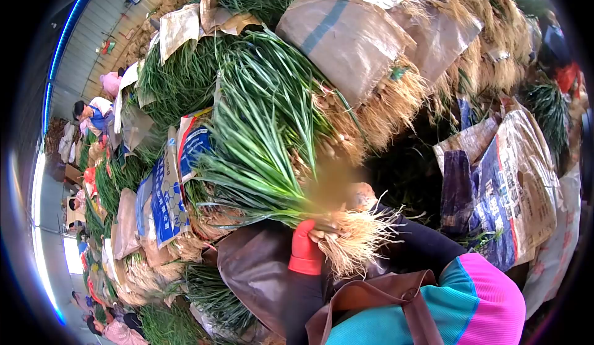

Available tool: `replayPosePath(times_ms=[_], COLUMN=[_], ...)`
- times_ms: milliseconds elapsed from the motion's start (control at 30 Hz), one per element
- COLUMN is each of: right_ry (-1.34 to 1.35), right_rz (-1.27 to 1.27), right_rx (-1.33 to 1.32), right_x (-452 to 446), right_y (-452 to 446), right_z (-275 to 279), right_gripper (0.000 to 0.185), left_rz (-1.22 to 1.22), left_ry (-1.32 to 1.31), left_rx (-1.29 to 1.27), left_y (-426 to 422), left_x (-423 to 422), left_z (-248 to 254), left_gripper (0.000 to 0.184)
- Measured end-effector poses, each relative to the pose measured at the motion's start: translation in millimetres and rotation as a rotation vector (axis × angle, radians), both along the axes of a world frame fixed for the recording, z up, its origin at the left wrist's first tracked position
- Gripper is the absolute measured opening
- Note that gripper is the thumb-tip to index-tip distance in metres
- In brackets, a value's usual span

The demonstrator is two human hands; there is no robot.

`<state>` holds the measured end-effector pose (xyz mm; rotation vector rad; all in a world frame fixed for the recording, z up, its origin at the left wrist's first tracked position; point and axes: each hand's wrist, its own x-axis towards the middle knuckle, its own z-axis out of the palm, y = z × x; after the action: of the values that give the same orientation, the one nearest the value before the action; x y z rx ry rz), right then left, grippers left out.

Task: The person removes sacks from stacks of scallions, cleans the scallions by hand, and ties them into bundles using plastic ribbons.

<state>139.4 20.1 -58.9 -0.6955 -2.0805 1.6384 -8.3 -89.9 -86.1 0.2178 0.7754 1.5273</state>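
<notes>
A bunch of green onions (272, 184) lies across in front of me, its long green leaves pointing left and its pale roots (356, 243) pointing right. My left hand (306, 246), in a red-orange glove, is closed around the bunch near the white bulbs. A blurred patch covers much of my right hand (362, 196), which is beside the bulbs on the far side of the roots; its fingers cannot be made out. More green onions (266, 79) are heaped just beyond the bunch, roots to the right.
Woven sacks (346, 38) cover parts of the piled onions. A blue printed sack (167, 190) is at the left, and a torn white-and-blue sack (520, 178) stands at the right. A brown apron (377, 295) covers my lap. Other people (96, 115) are among piles at the far left.
</notes>
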Motion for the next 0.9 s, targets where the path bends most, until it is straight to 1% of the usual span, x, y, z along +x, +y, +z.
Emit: replayPosePath(times_ms=[67,133,167,200,233,267,300,333,367,400,433,467,533,567,600,633,700,733,800,833,900], right_ry=[-0.171,-0.442,-0.587,-0.698,-0.744,-0.832,-0.919,-0.962,-0.867,-0.775,-0.681,-0.531,-0.398,-0.417,-0.297,-0.241,-0.126,-0.148,-0.159,-0.249,-0.050], right_rz=[-0.032,-0.110,-0.153,-0.168,-0.198,-0.102,-0.004,0.172,0.126,0.081,0.036,0.034,0.011,-0.002,-0.033,-0.010,-0.049,-0.105,-0.221,-0.208,-0.409], right_rx=[0.228,0.469,0.531,0.555,0.557,0.521,0.483,0.518,0.553,0.591,0.621,0.669,0.592,0.467,0.510,0.249,-0.279,0.040,0.668,0.649,0.460], right_x=[-9,-29,-39,-48,-49,-43,-39,-30,-23,-19,-23,-38,-75,-87,-103,-113,-132,-135,-138,-134,-138], right_y=[5,21,35,51,66,73,75,75,74,75,76,81,88,88,95,102,116,120,115,111,111], right_z=[10,24,19,1,-45,-65,-63,-62,-26,21,48,47,58,65,40,37,34,31,31,40,33], right_gripper=[0.022,0.022,0.023,0.023,0.020,0.017,0.016,0.017,0.020,0.023,0.027,0.033,0.043,0.048,0.048,0.046,0.044,0.040,0.031,0.031,0.031], left_rz=[0.007,0.036,0.038,0.038,0.044,0.049,0.057,0.060,0.040,0.028,0.017,-0.018,0.088,0.056,0.025,-0.006,0.119,0.180,0.180,0.182,0.186], left_ry=[0.046,0.033,-0.006,-0.045,-0.063,-0.082,-0.102,-0.141,-0.198,-0.141,-0.085,-0.069,0.036,0.018,0.002,-0.014,-0.001,0.009,-0.048,-0.062,-0.089], left_rx=[-0.039,-0.006,0.035,0.078,0.072,0.066,0.056,0.042,0.047,0.058,0.068,0.108,-0.043,-0.019,0.008,0.035,-0.009,-0.031,0.004,0.009,0.020], left_y=[1,-2,-5,-8,-11,-12,-14,-13,-11,-13,-15,-15,-6,-8,-13,-15,-16,-16,-13,-11,-8], left_x=[-2,0,0,-1,0,0,1,2,5,1,-3,-6,8,5,-2,-8,4,10,8,7,6], left_z=[-6,-6,-4,-2,-1,1,3,5,8,-3,-13,-17,17,9,-7,-14,3,12,12,9,2], left_gripper=[0.050,0.049,0.050,0.051,0.052,0.054,0.055,0.057,0.058,0.050,0.043,0.039,0.028,0.027,0.028,0.031,0.029,0.029,0.029,0.029,0.032])
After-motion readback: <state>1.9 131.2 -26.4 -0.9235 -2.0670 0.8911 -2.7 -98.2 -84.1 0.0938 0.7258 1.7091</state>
